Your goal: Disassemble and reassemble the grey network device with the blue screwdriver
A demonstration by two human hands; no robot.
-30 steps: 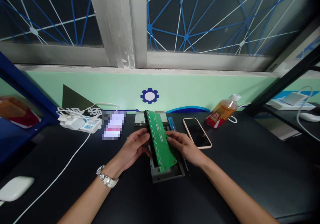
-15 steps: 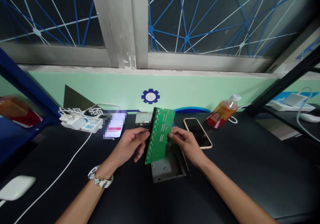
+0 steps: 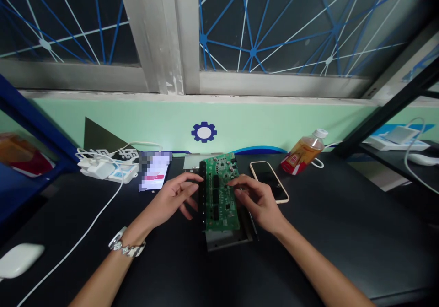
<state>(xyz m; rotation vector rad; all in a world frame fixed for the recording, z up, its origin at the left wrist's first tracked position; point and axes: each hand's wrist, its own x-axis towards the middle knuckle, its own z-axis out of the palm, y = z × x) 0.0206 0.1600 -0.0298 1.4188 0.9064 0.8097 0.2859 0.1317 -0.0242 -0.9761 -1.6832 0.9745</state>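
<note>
Loosely parted left fingers (image 3: 190, 191) and right fingers (image 3: 247, 182) at opposite long edges of the green circuit board (image 3: 223, 206), right ones touching it, over a metal tray (image 3: 228, 240). Black counter (image 3: 164, 270) on both sides, below green wall (image 3: 257, 119).

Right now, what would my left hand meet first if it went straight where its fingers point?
Most likely the board, at its black edge. Your left hand's fingertips look very near it; I can't tell if they touch.
</note>
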